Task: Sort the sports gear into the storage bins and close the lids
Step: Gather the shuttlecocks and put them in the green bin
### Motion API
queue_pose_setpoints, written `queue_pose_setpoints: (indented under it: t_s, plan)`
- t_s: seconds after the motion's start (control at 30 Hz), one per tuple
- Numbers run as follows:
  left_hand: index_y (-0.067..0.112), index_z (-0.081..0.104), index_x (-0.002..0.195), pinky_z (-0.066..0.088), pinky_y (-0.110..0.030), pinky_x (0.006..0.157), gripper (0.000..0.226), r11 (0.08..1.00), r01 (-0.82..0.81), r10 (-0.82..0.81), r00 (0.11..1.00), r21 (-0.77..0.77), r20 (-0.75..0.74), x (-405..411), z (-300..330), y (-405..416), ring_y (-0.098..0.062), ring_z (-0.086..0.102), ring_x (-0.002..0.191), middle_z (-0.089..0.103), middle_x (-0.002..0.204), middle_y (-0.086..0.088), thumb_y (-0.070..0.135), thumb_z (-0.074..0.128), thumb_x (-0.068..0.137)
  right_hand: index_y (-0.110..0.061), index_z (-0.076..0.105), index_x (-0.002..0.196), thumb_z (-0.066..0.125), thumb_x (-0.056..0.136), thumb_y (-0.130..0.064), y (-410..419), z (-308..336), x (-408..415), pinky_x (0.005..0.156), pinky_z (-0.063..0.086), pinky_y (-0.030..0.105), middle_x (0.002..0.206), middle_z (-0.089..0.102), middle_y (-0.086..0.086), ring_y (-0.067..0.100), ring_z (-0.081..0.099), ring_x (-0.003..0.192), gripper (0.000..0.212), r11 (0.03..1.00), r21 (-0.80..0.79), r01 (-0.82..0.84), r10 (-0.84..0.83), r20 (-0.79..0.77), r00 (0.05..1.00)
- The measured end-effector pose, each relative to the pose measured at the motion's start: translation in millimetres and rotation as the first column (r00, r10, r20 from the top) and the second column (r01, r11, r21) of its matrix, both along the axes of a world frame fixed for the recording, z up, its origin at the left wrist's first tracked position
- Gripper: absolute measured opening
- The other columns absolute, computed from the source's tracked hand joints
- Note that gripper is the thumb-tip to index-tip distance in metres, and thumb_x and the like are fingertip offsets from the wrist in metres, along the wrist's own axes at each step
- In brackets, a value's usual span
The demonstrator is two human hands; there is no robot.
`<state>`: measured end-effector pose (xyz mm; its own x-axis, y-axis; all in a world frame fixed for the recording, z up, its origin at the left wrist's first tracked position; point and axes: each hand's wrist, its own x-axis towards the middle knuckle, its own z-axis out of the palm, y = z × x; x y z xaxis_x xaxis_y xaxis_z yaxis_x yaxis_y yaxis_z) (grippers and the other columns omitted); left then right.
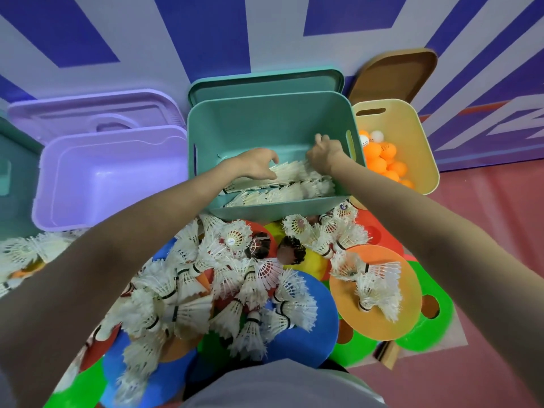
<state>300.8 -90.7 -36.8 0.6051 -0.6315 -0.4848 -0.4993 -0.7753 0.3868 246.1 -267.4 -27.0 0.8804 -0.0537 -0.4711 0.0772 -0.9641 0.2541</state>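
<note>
Both hands, left (256, 163) and right (323, 154), seemingly grip stacked shuttlecocks (282, 184) in the teal bin (265, 119); stacks could topple.

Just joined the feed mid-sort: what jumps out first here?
A heap of white shuttlecocks over coloured flat discs fills the foreground. Behind it, the left hand and right hand reach into the green bin onto stacked shuttlecocks. The yellow bin to its right holds orange balls.
</note>
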Motion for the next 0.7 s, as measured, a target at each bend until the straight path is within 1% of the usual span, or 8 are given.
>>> queue_pose_setpoints:
  t_s: [0.1,0.2,0.33,0.4,0.47,0.53,0.57,0.7]
  plan:
    - [0.011,0.051,0.132,0.040,-0.036,0.102,0.045,0.999,-0.026,0.028,0.997,-0.024,0.070,-9.7,14.0,13.0,-0.027,0.047,0.126,0.052,0.137,-0.011,0.027,0.061,0.091,-0.012,0.046,0.136,0.036,0.100,-0.022,3.9,6.2,-4.5,0.101,0.036,0.038,0.139,0.043,0.017,0.030,0.041,0.126,0.038,0.997,-0.066,-0.042,0.042,0.003,0.999]
    - [0.011,0.055,0.128,0.039,-0.034,0.099,0.040,0.994,-0.070,0.080,0.991,-0.089,0.111,-27.1,32.9,24.7,-0.025,0.049,0.124,0.054,0.134,-0.009,0.024,0.060,0.091,-0.010,0.050,0.129,0.039,0.096,-0.017,10.7,17.6,-15.8,0.103,0.033,0.040,0.136,0.045,0.018,0.033,0.042,0.125,0.035,0.995,-0.085,-0.061,0.063,0.020,0.998]
    - [0.012,0.060,0.121,0.046,-0.036,0.096,0.034,0.945,-0.147,0.206,0.962,-0.293,0.180,-66.2,58.9,39.6,-0.022,0.058,0.111,0.062,0.123,-0.006,0.020,0.062,0.088,-0.008,0.058,0.121,0.047,0.091,-0.013,24.5,41.1,-45.9,0.098,0.038,0.042,0.122,0.052,0.020,0.036,0.048,0.116,0.032,0.982,0.178,-0.055,0.023,0.180,0.983]
    - [0.013,0.062,0.115,0.049,-0.035,0.090,0.028,0.864,-0.186,0.308,0.931,-0.468,0.197,-93.9,71.9,47.7,-0.017,0.062,0.099,0.066,0.113,-0.002,0.017,0.061,0.087,-0.008,0.059,0.123,0.049,0.091,-0.013,33.3,53.0,-71.9,0.094,0.039,0.042,0.117,0.054,0.019,0.037,0.050,0.113,0.033,0.907,0.418,-0.055,-0.076,0.290,0.954]
    - [0.013,0.063,0.111,0.050,-0.031,0.084,0.025,0.775,-0.190,0.375,0.906,-0.602,0.197,-124.6,82.8,56.0,-0.012,0.063,0.091,0.067,0.105,0.001,0.013,0.058,0.086,-0.006,0.061,0.119,0.049,0.090,-0.008,44.1,61.5,-108.6,0.089,0.041,0.039,0.108,0.056,0.017,0.034,0.052,0.106,0.031,0.774,0.609,-0.172,-0.161,0.452,0.878]
    - [0.012,0.063,0.111,0.051,-0.024,0.081,0.025,0.711,-0.199,0.410,0.897,-0.674,0.168,-154.4,90.3,64.6,-0.010,0.063,0.090,0.067,0.103,0.003,0.009,0.056,0.087,-0.002,0.062,0.109,0.046,0.087,-0.004,52.7,65.2,-152.0,0.082,0.041,0.035,0.099,0.056,0.015,0.027,0.051,0.097,0.027,0.673,0.665,-0.323,-0.223,0.599,0.769]
    - [0.011,0.063,0.112,0.051,-0.021,0.080,0.026,0.690,-0.211,0.418,0.897,-0.692,0.142,-168.0,92.0,69.4,-0.009,0.062,0.090,0.067,0.102,0.003,0.006,0.056,0.088,-0.002,0.062,0.106,0.044,0.086,-0.005,54.1,62.0,-173.1,0.078,0.040,0.034,0.095,0.055,0.015,0.026,0.050,0.093,0.027,0.666,0.655,-0.357,-0.232,0.637,0.735]
    - [0.010,0.061,0.117,0.050,-0.014,0.077,0.028,0.663,-0.245,0.416,0.906,-0.708,0.076,-210.6,83.9,89.1,-0.007,0.061,0.087,0.065,0.101,0.003,0.003,0.057,0.090,-0.001,0.061,0.101,0.049,0.084,-0.005,42.4,22.6,-243.3,0.073,0.040,0.035,0.093,0.053,0.015,0.033,0.051,0.089,0.021,0.726,0.662,-0.185,-0.289,0.538,0.792]
